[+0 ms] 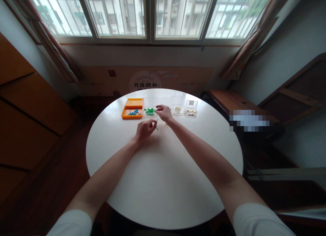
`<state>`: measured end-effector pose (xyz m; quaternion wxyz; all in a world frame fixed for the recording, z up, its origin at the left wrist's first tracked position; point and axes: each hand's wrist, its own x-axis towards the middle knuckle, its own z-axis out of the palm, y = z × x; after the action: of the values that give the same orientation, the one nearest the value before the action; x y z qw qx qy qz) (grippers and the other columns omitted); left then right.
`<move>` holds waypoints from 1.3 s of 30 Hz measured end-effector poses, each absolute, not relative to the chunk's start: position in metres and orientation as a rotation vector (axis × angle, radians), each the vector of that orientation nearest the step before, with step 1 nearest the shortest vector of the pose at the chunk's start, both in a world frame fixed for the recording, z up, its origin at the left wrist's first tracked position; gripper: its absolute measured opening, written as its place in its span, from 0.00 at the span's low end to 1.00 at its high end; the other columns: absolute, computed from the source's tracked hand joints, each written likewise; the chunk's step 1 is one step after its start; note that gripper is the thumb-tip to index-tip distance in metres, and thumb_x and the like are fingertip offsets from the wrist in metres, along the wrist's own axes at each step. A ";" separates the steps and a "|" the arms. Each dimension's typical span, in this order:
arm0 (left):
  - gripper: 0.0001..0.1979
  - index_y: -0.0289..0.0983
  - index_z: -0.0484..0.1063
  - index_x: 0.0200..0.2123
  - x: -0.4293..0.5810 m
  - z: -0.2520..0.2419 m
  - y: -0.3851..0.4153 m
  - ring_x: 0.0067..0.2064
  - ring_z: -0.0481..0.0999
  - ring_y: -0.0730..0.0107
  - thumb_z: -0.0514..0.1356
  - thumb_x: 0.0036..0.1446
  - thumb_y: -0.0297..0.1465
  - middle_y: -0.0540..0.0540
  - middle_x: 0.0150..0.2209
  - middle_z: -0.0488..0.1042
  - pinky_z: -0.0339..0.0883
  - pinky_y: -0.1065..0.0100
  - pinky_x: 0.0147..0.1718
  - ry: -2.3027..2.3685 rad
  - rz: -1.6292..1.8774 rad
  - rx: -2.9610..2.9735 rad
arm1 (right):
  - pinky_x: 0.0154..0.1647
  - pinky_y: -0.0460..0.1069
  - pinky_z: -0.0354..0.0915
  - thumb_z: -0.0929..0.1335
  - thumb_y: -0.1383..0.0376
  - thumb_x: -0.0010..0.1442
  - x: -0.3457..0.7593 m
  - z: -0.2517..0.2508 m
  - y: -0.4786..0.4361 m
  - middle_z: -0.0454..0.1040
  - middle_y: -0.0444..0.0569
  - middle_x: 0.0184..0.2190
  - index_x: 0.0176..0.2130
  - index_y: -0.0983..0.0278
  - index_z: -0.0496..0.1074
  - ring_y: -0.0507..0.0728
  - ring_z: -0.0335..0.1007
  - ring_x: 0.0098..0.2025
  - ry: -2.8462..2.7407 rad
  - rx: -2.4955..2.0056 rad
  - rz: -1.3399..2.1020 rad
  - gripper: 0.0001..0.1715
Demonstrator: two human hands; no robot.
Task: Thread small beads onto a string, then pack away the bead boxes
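My left hand (pixel 145 129) hovers over the round white table (pixel 163 181) with its fingers curled into a pinch; what it pinches is too small to name. My right hand (pixel 163 112) reaches to the clear box holding green pieces (pixel 150 111), fingers pinched at its right edge, contents unclear. A few tiny loose pieces, green (pixel 157 128) and yellowish (pixel 166 125), lie on the table between the hands. An orange tray (pixel 126 113) with blue pieces (pixel 133 112) sits left of the green ones.
More clear boxes (pixel 191 109) with pale and yellowish pieces stand right of my right hand. A wooden cabinet is on the left, a wooden bench and frame on the right, a window ahead.
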<state>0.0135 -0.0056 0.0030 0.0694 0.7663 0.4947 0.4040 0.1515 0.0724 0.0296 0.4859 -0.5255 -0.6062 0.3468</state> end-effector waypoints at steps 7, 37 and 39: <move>0.10 0.40 0.76 0.34 0.015 0.005 -0.007 0.21 0.66 0.78 0.56 0.55 0.36 0.53 0.19 0.70 0.55 0.74 0.25 1.538 1.179 2.293 | 0.35 0.50 0.68 0.65 0.71 0.48 0.183 0.010 0.027 0.76 0.51 0.31 0.33 0.66 0.74 0.54 0.72 0.32 -1.516 -1.255 0.752 0.11; 0.11 0.36 0.76 0.32 0.016 0.003 -0.007 0.20 0.64 0.79 0.56 0.55 0.36 0.53 0.17 0.68 0.56 0.76 0.23 1.378 1.235 2.357 | 0.29 0.48 0.62 0.69 0.62 0.51 0.185 0.002 -0.017 0.72 0.47 0.26 0.31 0.66 0.72 0.50 0.64 0.25 -1.441 -1.100 0.977 0.09; 0.11 0.36 0.76 0.33 0.016 0.001 -0.006 0.20 0.64 0.80 0.56 0.55 0.35 0.53 0.18 0.68 0.56 0.76 0.23 1.309 1.235 2.400 | 0.27 0.47 0.62 0.71 0.59 0.48 0.186 0.004 -0.016 0.73 0.47 0.25 0.32 0.65 0.71 0.50 0.66 0.24 -1.194 -1.021 1.189 0.13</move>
<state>0.0156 -0.0064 0.0013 0.0708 0.7980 0.4354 0.4107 0.1856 -0.0163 0.0037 0.5528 -0.4316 -0.5052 0.5030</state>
